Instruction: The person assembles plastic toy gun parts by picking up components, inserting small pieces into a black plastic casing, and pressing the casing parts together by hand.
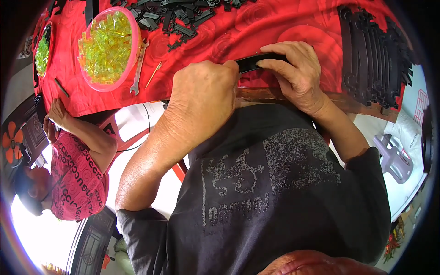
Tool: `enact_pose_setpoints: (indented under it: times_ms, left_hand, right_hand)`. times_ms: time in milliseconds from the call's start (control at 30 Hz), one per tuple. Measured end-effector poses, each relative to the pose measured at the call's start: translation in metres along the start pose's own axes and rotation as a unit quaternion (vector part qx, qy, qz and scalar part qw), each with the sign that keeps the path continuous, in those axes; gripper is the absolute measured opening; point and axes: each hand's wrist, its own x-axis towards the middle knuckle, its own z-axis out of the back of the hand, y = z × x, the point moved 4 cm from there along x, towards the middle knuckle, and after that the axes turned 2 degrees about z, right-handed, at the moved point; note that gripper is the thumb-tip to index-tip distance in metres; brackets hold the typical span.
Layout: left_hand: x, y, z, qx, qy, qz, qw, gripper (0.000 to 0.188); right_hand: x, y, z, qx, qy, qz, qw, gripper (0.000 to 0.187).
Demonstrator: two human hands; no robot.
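Observation:
Close to the table's near edge, both my hands are on a dark, slightly curved black plastic strip (pixel 250 63). My left hand (pixel 204 85) is closed in a fist round its left end, with the fingertips turned out of sight. My right hand (pixel 298 71) grips the other end, thumb along the near side and fingers bent over the far side. Whether a small piece sits inside the left fist cannot be seen.
Left on the red cloth (pixel 238 27) stand a pink basin (pixel 136 39) of yellow clear plastic pieces, a wrench (pixel 138 68) and a thin stick (pixel 153 74). Black parts (pixel 183 18) lie beyond; long black strips (pixel 366 59) lie right. Another person (pixel 80 169) works at left.

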Motion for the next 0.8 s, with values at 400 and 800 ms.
enact_pose_setpoints:
  times_ms: [400, 800]
  left_hand:
    - [0.0035, -0.0019, -0.0004, -0.014, 0.005, 0.014, 1.0, 0.018]
    - [0.0032, -0.005, -0.0068, 0.029, 0.011, 0.01, 0.999, 0.008]
  right_hand:
    - [0.0011, -0.0015, 0.0, 0.002, 0.007, 0.001, 1.0, 0.021]
    - [0.0028, -0.0013, -0.0015, 0.0, 0.025, 0.012, 1.0, 0.024]
